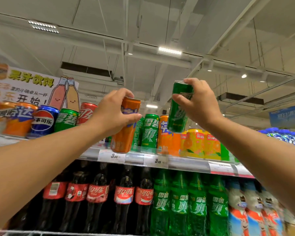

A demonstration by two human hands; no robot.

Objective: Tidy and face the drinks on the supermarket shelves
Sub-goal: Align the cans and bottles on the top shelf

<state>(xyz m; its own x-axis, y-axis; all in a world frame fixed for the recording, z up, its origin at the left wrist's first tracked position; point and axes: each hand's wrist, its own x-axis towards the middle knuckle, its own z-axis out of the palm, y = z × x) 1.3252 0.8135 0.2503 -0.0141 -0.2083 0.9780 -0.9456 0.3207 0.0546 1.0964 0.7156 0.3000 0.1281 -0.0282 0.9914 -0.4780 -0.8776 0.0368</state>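
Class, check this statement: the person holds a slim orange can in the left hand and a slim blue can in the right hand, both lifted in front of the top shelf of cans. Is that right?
Not quite. The can in the right hand is green, not blue, as the head view shows. The rest stands: the left hand holds a slim orange can, and both are lifted in front of the top shelf of cans.

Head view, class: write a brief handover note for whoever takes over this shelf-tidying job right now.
Left hand grips a slim orange can, lifted in front of the top shelf.
Right hand grips a slim green can, raised above the row of cans.
Done: a green can and an orange can stand on that shelf, labels forward.
Left: set both held cans in their matching rows, labels forward.
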